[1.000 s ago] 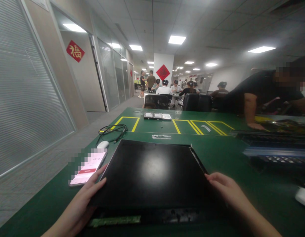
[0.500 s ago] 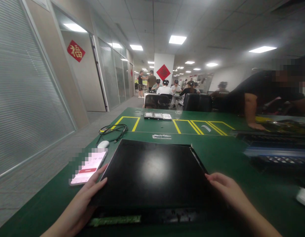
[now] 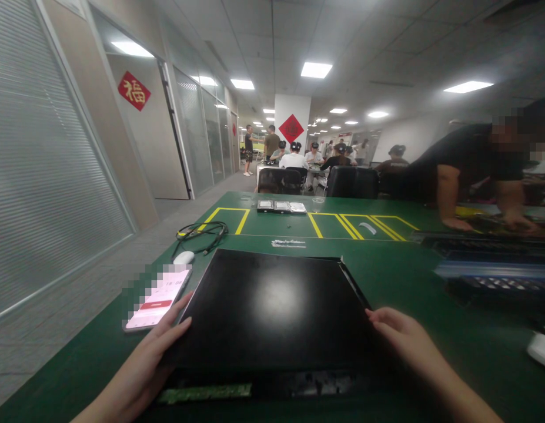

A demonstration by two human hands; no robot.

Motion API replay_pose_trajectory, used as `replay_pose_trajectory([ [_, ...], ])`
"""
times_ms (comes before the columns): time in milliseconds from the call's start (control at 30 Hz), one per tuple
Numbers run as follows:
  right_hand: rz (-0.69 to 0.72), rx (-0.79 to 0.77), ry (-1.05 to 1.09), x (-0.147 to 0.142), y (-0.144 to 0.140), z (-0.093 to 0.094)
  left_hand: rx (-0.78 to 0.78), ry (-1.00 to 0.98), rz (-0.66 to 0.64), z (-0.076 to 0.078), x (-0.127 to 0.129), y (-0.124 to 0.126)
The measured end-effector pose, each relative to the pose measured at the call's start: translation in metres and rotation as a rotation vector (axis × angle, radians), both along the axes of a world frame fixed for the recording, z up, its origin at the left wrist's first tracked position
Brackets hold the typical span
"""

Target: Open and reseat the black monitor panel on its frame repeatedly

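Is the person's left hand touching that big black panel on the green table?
Touching. The head view shows the left hand pressed along the left edge of the black panel, fingers lying against its side with no gap.

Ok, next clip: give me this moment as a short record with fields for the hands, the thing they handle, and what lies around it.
left hand: left hand flat against the left edge of the black panel
right hand: right hand on the panel's right edge
panel: lies flat on the green table, over a chassis with a green circuit strip showing at the near side
left of panel: phone, white mouse, black cable
far side: three drives
right: a person's hand on the table
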State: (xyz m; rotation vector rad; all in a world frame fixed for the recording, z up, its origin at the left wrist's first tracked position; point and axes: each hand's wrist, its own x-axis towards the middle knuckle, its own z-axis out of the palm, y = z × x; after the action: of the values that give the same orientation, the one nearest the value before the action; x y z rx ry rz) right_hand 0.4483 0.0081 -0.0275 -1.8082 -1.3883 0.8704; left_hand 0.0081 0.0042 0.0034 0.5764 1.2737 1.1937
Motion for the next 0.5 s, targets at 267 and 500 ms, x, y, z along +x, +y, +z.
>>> replay_pose_trajectory([
  [267, 0.028, 0.100, -0.083, 0.007, 0.002, -0.014, -0.007, 0.025, 0.008, 0.003, 0.003, -0.002],
  [500, -0.005, 0.107, -0.254, 0.008, -0.001, -0.014, 0.006, -0.008, -0.002, -0.008, -0.004, 0.004],
])
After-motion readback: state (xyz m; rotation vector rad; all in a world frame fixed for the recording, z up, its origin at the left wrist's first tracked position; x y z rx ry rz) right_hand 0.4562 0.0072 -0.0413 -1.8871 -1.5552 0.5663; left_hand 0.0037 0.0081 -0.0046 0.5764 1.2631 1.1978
